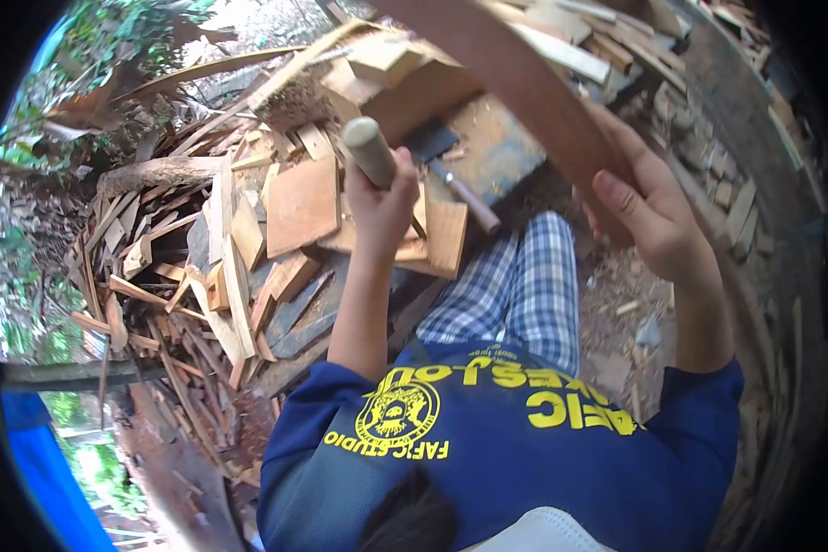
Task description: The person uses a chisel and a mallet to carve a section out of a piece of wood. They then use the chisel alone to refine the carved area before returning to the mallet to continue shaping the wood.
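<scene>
While the scrap pile point(221, 267) of offcuts and splinters fills the ground at the far left, the work itself sits further right. The left hand point(382, 198) is wrapped tight around a round wooden handle point(370, 147), raised so its butt end points up toward the camera; the tool's working end is hidden below the fist. Just right of it, a second tool point(465, 198) with a dark head lies untouched on the chopping block point(497, 138), beyond the checked trousers point(524, 285). Furthest right, the right hand point(649, 207) is clamped on 1 long curved wooden strip point(524, 83), thumb on top, the strip running up and left out of view.

I judge this as the wind-up for a blow, strip steadied and tool lifted. The next move would call for the strip to be braced on the block and the swing to land well apart from the right fingers. The strip lies above and right of the raised handle, not touching it.
</scene>
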Motion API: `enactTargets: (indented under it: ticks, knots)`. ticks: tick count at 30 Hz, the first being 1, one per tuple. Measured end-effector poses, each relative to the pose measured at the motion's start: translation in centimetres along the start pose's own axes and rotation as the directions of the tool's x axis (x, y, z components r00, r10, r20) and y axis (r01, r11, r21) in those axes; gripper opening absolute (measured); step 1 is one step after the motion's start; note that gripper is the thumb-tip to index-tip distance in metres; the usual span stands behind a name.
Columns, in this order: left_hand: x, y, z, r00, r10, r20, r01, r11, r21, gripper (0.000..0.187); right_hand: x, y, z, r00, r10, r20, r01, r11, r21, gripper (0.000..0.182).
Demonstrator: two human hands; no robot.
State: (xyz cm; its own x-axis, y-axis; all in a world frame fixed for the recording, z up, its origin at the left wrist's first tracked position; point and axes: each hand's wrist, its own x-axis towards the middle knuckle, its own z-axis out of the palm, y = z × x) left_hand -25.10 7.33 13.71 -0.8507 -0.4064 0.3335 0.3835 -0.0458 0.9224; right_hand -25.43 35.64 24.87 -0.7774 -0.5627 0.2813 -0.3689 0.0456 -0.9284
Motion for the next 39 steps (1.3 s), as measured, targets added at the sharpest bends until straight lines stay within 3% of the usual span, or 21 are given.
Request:
enactTargets:
  ticks: [2,4,7,9,12,13,14,15,16,18,20,21,25,26,27,29,30,32,33,36,39]
  knots:
    - [0.0,-0.7,-0.5,0.999,-0.01,0.032,0.008,0.998,0.062,0.019,1.7,-2.5,-0.3,0.993,-0.037,0.112,0.055,0.985,-0.166,0.053]
    - [-0.1,-1.2,-0.6,0.999,0.043,0.025,-0.044,0.996,0.074,0.021,3.2,-4.9,-0.4,0.957,-0.275,0.087,0.288,0.91,-0.299,0.047]
    - [-0.3,-1.1,-0.3,0.996,0.082,0.03,-0.085,0.989,0.121,0.029,7.0,-9.4,-0.4,0.83,-0.558,-0.001,0.524,0.781,-0.34,0.034]
    - [-0.1,-1.2,-0.3,0.993,0.11,0.041,-0.116,0.979,0.167,0.041,8.5,-11.2,-1.0,0.825,-0.558,0.084,0.553,0.771,-0.315,0.031]
    - [-0.2,-0.8,-0.3,0.994,0.078,0.075,-0.091,0.976,0.196,0.041,8.9,-8.8,1.5,0.835,-0.545,0.083,0.537,0.772,-0.341,0.025]
    - [-0.2,-0.3,-0.2,0.994,0.075,0.075,-0.088,0.978,0.19,0.041,7.2,-8.1,3.1,0.952,-0.2,0.23,0.295,0.798,-0.526,0.027]
    - [-0.3,0.3,0.0,0.978,0.17,0.118,-0.195,0.946,0.258,0.041,6.3,-7.8,3.9,0.94,0.193,0.283,0.074,0.694,-0.716,0.033]
    - [-0.5,0.5,0.1,0.952,0.252,0.171,-0.296,0.9,0.321,0.041,6.3,-7.7,3.7,0.933,0.245,0.264,0.005,0.724,-0.69,0.035]
    - [-0.7,0.4,0.1,0.955,0.24,0.177,-0.286,0.905,0.315,0.041,6.3,-7.8,3.3,0.923,0.297,0.243,-0.068,0.749,-0.659,0.038]
    - [-0.5,0.0,0.2,0.986,0.11,0.126,-0.126,0.983,0.131,0.04,6.1,-9.5,2.6,0.918,0.304,0.255,-0.083,0.776,-0.625,0.034]
    - [-0.3,-0.4,-0.1,0.99,0.084,0.114,-0.103,0.978,0.18,0.039,6.5,-10.4,2.5,0.967,-0.133,0.217,0.231,0.815,-0.53,0.037]
    - [-0.3,-0.3,-0.2,0.99,0.077,0.115,-0.095,0.982,0.165,0.039,6.8,-10.5,2.4,0.967,-0.127,0.223,0.229,0.816,-0.53,0.037]
    - [-0.2,-0.3,-0.2,0.988,0.11,0.106,-0.124,0.983,0.132,0.038,9.0,-10.7,1.9,0.881,-0.459,-0.117,0.355,0.803,-0.478,0.032]
    - [-0.2,0.0,-0.1,0.985,0.12,0.122,-0.137,0.98,0.142,0.039,9.1,-9.7,2.3,0.856,-0.505,-0.11,0.389,0.769,-0.507,0.029]
    - [-0.2,0.3,0.0,0.987,0.116,0.114,-0.131,0.982,0.137,0.039,8.2,-8.2,3.1,0.88,-0.475,-0.019,0.39,0.743,-0.543,0.026]
    - [-0.1,1.0,0.2,0.971,0.177,0.164,-0.208,0.958,0.2,0.041,6.2,-5.9,5.1,0.979,-0.115,0.168,0.194,0.774,-0.602,0.022]
    - [-0.2,0.9,0.2,0.974,0.162,0.158,-0.193,0.959,0.206,0.041,5.8,-5.9,5.4,0.967,0.155,0.205,0.009,0.777,-0.63,0.019]
    - [0.2,0.2,0.2,0.958,0.228,0.174,-0.264,0.939,0.222,0.044,6.3,-8.0,4.1,0.952,0.177,0.25,0.049,0.717,-0.695,0.027]
    - [0.2,0.1,0.0,0.98,0.137,0.146,-0.164,0.968,0.191,0.046,6.8,-10.1,4.0,0.903,0.362,0.229,-0.123,0.731,-0.671,0.039]
    - [0.2,-0.2,-0.2,0.979,0.14,0.148,-0.166,0.97,0.177,0.049,8.5,-10.0,0.8,0.997,-0.01,0.081,0.062,0.735,-0.675,0.033]
    - [0.1,-0.3,-0.3,0.983,0.093,0.156,-0.112,0.986,0.12,0.051,12.2,-7.8,-3.3,0.947,-0.156,-0.282,-0.072,0.749,-0.659,0.029]
